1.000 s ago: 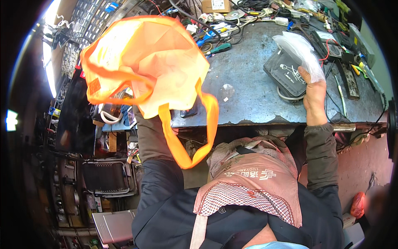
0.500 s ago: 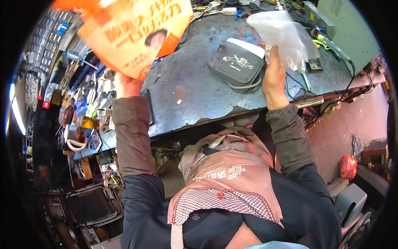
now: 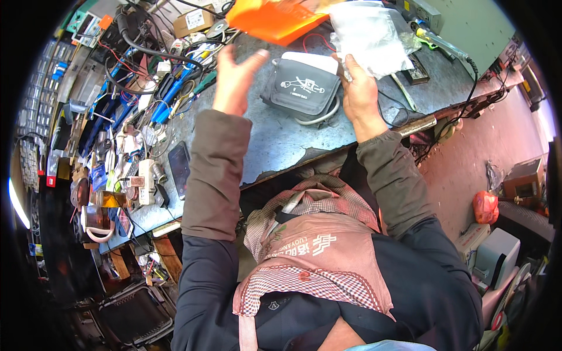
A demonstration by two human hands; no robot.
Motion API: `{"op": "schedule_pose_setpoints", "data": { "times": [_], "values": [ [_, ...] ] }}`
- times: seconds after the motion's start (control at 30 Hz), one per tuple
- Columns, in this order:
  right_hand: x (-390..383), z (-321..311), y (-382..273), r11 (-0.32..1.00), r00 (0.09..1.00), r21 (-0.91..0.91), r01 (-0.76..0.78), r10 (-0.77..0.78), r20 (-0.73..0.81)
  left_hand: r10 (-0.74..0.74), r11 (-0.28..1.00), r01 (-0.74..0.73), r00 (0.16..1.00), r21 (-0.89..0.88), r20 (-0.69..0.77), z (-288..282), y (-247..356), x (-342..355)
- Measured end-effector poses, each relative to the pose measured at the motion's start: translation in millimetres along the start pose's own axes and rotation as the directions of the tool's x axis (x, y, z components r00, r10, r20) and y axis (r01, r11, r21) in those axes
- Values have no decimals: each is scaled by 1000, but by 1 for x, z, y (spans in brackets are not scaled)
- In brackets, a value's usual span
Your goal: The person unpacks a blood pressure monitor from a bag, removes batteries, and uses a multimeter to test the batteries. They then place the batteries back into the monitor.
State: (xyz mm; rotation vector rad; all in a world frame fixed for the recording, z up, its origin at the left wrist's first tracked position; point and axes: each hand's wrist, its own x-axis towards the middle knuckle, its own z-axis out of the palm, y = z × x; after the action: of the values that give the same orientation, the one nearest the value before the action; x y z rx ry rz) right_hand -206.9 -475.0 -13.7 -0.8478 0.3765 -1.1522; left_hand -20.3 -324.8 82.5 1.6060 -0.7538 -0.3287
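My left hand is raised over the bench with its fingers spread and nothing in it. Just beyond it is an orange bag, blurred and cut off by the top of the picture. A dark grey blood pressure cuff with a printed arm drawing lies on the bench, a white flat piece showing behind it and a grey tube looped at its front. To its right, my right hand pinches the near corner of a translucent plastic bag; some fingertips are hidden.
A phone lies on the bench's left part. Tools, cables and small parts crowd the left side, with a cardboard box farther back. At the right are a soldering iron, its cable, and a grey-green cabinet. The bench's front edge is worn.
My left hand has let go of the orange bag, which now lies farther away and to the right. The view has shifted, bringing more of the left clutter in; my right hand stays by the cuff.
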Motion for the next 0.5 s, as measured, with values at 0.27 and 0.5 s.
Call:
{"op": "schedule_pose_setpoints", "data": {
  "times": [0.27,0.5],
  "values": [
    [-1,4,-2,986,977,61,-152,141,158,-91,974,143,957,-176,276,-32,-47,-12],
    [-6,12,1,943,980,-306,-132,171,103,-28,379,-7,999,-925,-19,-125,-104,-46]
  ]
}}
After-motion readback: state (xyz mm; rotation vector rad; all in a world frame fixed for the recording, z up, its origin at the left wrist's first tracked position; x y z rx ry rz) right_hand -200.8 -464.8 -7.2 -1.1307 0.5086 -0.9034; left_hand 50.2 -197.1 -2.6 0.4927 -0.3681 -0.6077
